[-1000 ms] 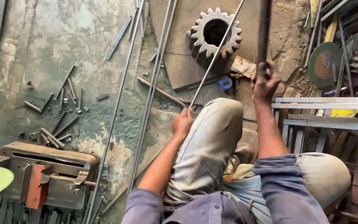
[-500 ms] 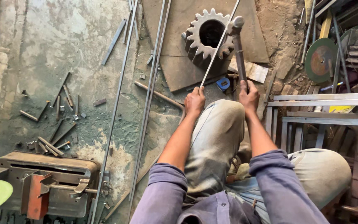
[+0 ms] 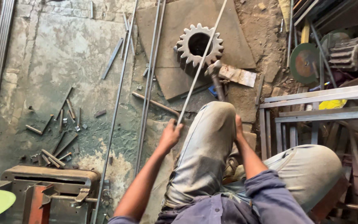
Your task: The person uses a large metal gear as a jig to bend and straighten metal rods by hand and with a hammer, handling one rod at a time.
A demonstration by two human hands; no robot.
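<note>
Gripping the thin steel rod (image 3: 199, 68) in my left hand (image 3: 171, 135), fingers curled tight around its near end, I see its long axis run toward one o'clock across the big gear (image 3: 199, 45). My right hand (image 3: 238, 126), mostly hidden behind my knee, seems wrapped on the hammer (image 3: 215, 76), whose head sits beside the rod at the gear's rim.

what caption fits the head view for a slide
Seated person: left hand holds a thin rod across a large gear, right hand brings a hammer onto it.
</note>
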